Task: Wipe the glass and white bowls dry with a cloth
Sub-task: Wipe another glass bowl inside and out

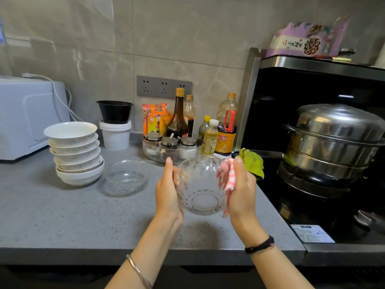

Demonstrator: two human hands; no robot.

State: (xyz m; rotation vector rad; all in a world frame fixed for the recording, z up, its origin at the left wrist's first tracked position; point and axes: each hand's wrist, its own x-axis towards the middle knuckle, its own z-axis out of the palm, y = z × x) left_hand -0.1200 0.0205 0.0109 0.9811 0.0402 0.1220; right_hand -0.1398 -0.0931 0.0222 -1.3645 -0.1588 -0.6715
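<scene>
glass bowl (200, 190): clear, faceted | cloth (230, 176): soft fabric | counter (62, 215): matt, speckled (stone-like) | steamer (333, 130): glossy metal

Left hand (167, 189) grips glass bowl (201, 185) above countertop (62, 215); right hand (241, 190) presses pink cloth (228, 178) to rim.

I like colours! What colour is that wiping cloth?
The cloth is pink and white; head view.

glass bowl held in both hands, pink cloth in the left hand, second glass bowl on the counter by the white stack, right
Wrong hand: the head view shows the pink cloth in the right hand, against the held glass bowl; the left hand grips it bare. The second glass bowl does sit on the counter by the white stack.
</scene>
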